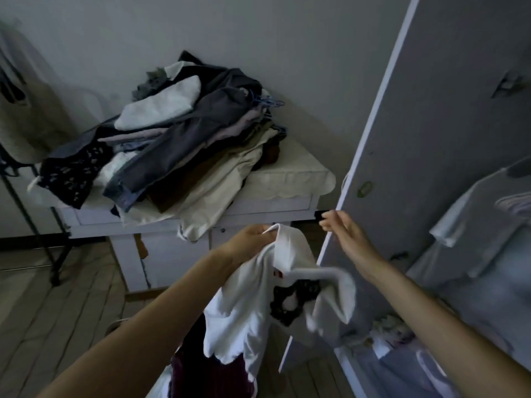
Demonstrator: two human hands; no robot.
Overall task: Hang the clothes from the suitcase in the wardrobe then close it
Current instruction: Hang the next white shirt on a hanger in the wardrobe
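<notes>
A heap of clothes [184, 133] covers the white table [290, 179] at left. Below it, the left hand [247, 239] grips a white garment [258, 300] bearing a dark print, blurred, perhaps on a hanger. The right hand [349, 234], fingers loosely curled, holds nothing beside the open wardrobe door [431, 139].

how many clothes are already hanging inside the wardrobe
1 clearly: a pale shirt hanging behind the open wardrobe door. More may be hidden beyond the picture's right edge.
</notes>
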